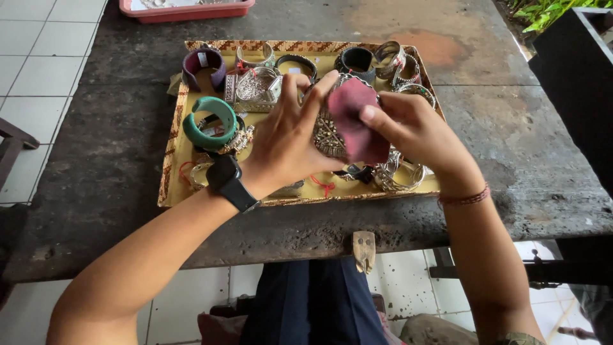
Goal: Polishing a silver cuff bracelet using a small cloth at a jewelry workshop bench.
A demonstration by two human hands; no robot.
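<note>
My left hand (290, 137) grips an ornate silver cuff bracelet (328, 135) above a yellow tray (172, 163) with a woven rim. My right hand (412, 128) presses a dark pink cloth (357, 118) against the cuff's outer face. A black watch (228, 181) sits on my left wrist and a red thread band (465, 199) on my right. In the tray lie several bangles, among them a green one (209, 124), a purple one (204, 67), a black one (355, 61) and silver ones (399, 64).
The tray rests on a dark, rough stone table (115, 147). A pink tray (188, 9) stands at the far edge. A dark block (575, 76) stands to the right, with green plants behind it. White floor tiles lie to the left.
</note>
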